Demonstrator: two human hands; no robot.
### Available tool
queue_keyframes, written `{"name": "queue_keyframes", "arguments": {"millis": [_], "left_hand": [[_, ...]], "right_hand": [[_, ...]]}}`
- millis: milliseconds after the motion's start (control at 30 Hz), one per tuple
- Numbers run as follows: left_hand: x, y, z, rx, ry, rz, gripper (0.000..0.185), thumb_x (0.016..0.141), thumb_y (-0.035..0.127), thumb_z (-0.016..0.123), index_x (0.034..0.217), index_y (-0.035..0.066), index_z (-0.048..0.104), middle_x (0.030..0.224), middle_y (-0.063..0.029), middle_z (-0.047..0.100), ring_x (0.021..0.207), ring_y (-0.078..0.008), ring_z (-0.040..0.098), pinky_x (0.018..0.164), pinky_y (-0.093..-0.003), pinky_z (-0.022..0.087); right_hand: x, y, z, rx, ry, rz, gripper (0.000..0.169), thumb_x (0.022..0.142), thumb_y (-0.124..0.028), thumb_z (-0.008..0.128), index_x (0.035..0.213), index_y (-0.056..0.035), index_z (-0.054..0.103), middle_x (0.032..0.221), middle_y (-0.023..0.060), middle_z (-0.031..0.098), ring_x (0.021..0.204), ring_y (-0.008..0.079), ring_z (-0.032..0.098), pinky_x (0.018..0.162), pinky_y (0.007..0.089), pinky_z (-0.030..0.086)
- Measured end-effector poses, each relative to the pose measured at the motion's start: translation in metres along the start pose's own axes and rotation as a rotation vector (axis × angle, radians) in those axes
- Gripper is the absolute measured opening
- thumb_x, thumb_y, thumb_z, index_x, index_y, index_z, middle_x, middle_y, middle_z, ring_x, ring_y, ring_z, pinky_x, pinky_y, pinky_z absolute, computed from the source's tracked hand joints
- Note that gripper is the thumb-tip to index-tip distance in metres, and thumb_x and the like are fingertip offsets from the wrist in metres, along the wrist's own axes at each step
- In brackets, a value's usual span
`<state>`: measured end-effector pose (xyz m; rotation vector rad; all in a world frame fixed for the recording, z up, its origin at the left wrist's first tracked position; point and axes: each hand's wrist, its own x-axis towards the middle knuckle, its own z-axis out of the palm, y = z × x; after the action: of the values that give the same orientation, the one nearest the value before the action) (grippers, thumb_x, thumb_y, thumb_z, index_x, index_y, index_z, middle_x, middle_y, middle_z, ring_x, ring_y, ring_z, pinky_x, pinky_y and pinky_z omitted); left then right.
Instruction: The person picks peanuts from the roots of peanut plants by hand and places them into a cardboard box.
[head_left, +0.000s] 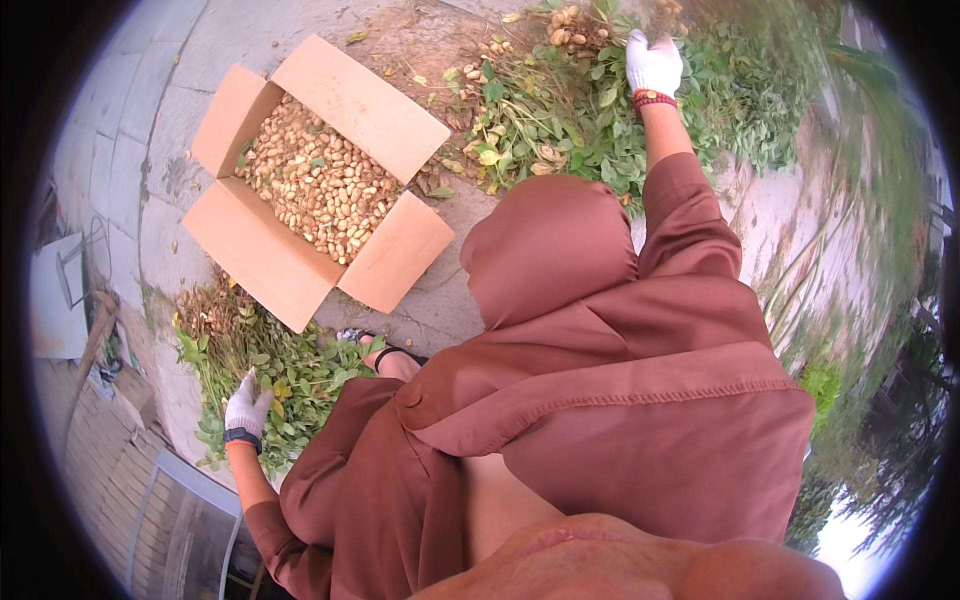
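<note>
My left hand (246, 405), in a white knit glove with a dark band at the wrist, rests at a heap of green peanut plants (307, 386). Its fingers are spread, and I see nothing held in them. At the top right, my right hand (654, 66), gloved too and wearing red beads, is closed around a peanut plant (666, 16) whose pods look blurred. Under that arm spreads a larger pile of peanut plants (555, 120). Between the two heaps stands an open cardboard box (356, 97) holding many loose peanuts (322, 180).
Concrete paving (176, 165) lies around the box, with soil and fallen leaves scattered beyond it. My sandalled foot (394, 360) is beside the left heap. A long wooden handle (82, 360) and a metal-framed panel (184, 525) stand at the left.
</note>
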<state>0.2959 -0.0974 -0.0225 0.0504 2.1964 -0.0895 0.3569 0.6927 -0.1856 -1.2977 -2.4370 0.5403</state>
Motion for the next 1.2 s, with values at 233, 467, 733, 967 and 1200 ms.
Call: {"name": "queue_keyframes", "arguments": {"millis": [233, 467, 733, 967, 1200], "left_hand": [[-0.006, 0.024, -0.021, -0.048, 0.028, 0.023, 0.06, 0.087, 0.018, 0.066, 0.142, 0.003, 0.046, 0.119, -0.0206, 0.066, 0.109, -0.0284, 0.065, 0.095, -0.0357, 0.048], [0.001, -0.013, 0.02, 0.001, -0.021, 0.091, 0.061, 0.087, 0.018, 0.067, 0.142, 0.003, 0.045, 0.119, -0.0223, 0.064, 0.108, -0.0315, 0.064, 0.094, -0.0364, 0.048], [0.004, 0.014, 0.002, -0.188, 0.029, 0.001, 0.057, 0.09, 0.012, 0.064, 0.142, 0.001, 0.045, 0.109, -0.0152, 0.066, 0.095, -0.0204, 0.062, 0.09, -0.0317, 0.048], [0.016, 0.012, -0.002, -0.184, 0.016, 0.126, 0.055, 0.09, 0.014, 0.064, 0.141, 0.003, 0.047, 0.112, -0.0166, 0.067, 0.1, -0.0212, 0.064, 0.092, -0.0332, 0.048], [0.027, 0.004, 0.008, -0.002, -0.048, 0.081, 0.057, 0.089, 0.016, 0.066, 0.142, 0.005, 0.047, 0.117, -0.0202, 0.066, 0.106, -0.0262, 0.065, 0.093, -0.0351, 0.048]], "right_hand": [[-0.024, -0.002, 0.061, -0.102, -0.319, -0.242, 0.048, 0.09, -0.025, 0.053, 0.136, -0.0117, 0.047, 0.141, 0.021, 0.045, 0.118, 0.0414, 0.055, 0.103, 0.0469, 0.045], [-0.025, 0.009, 0.032, -0.636, -0.417, -0.271, 0.112, 0.062, -0.064, 0.078, 0.151, -0.0175, 0.028, 0.154, 0.018, 0.03, 0.141, 0.037, 0.03, 0.111, 0.0498, 0.034], [-0.002, 0.023, 0.055, -0.631, -0.72, 0.04, 0.112, 0.061, -0.067, 0.079, 0.147, -0.0103, 0.035, 0.141, 0.0174, 0.05, 0.128, 0.0316, 0.052, 0.104, 0.0482, 0.043], [-0.023, 0.009, -0.013, -0.388, -0.288, -0.063, 0.061, 0.07, -0.057, 0.072, 0.106, -0.0078, 0.069, 0.112, 0.0198, 0.065, 0.103, 0.0339, 0.065, 0.092, 0.0419, 0.051], [-0.009, -0.024, -0.053, -0.154, 0.154, 0.14, 0.044, 0.077, -0.044, 0.071, 0.084, -0.0005, 0.067, 0.084, 0.0183, 0.071, 0.078, 0.0321, 0.071, 0.075, 0.0419, 0.057]]}}
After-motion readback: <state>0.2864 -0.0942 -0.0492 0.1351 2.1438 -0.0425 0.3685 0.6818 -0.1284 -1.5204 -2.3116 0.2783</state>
